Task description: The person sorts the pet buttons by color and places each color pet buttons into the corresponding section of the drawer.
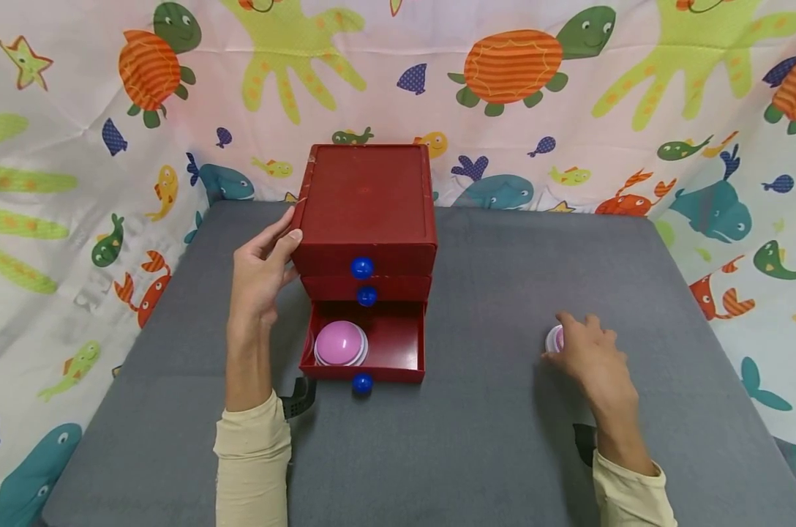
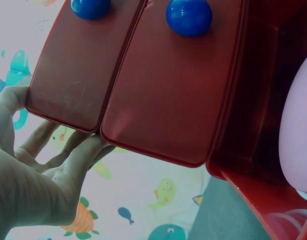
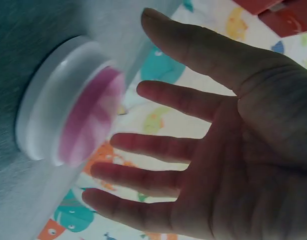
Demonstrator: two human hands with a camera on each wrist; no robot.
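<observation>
In the head view my left hand (image 1: 260,274) holds the upper left front corner of a red drawer cabinet (image 1: 368,194), thumb at the top edge and fingers along the side. The lowest drawer (image 1: 398,344) is pulled out, and a round white piece with a pink domed top (image 1: 340,344) lies in its left half. The two upper drawers are closed. My right hand (image 1: 589,355) is over the table at the right, partly hiding a small round white piece with a pink patterned top (image 1: 554,339). The right wrist view shows its fingers spread, apart from that round piece (image 3: 73,105).
Blue ball knobs (image 1: 362,268) stick out from the drawer fronts. Grey cloth (image 1: 490,439) covers the table. A sea-animal printed curtain (image 1: 385,44) hangs behind it and on both sides.
</observation>
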